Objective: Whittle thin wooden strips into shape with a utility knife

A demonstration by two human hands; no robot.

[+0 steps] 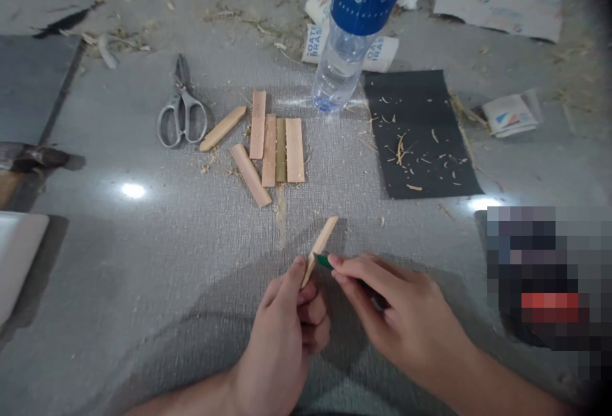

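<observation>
Pinching wooden strip (327,232) with my left grip (284,327) | green tool (323,261) with my right grip (404,308) | both toward tabletop (157,237) near edge

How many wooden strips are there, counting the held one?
7: held strip in the left hand; pointed strip by the scissors; four roughly parallel: first strip, second strip, greenish strip, rightmost strip; slanted strip nearer the person. Any underneath would be hidden.

The top edge crops the bottle (356,26), and the right hand (399,304) hides part of the green tool (324,262).
</observation>
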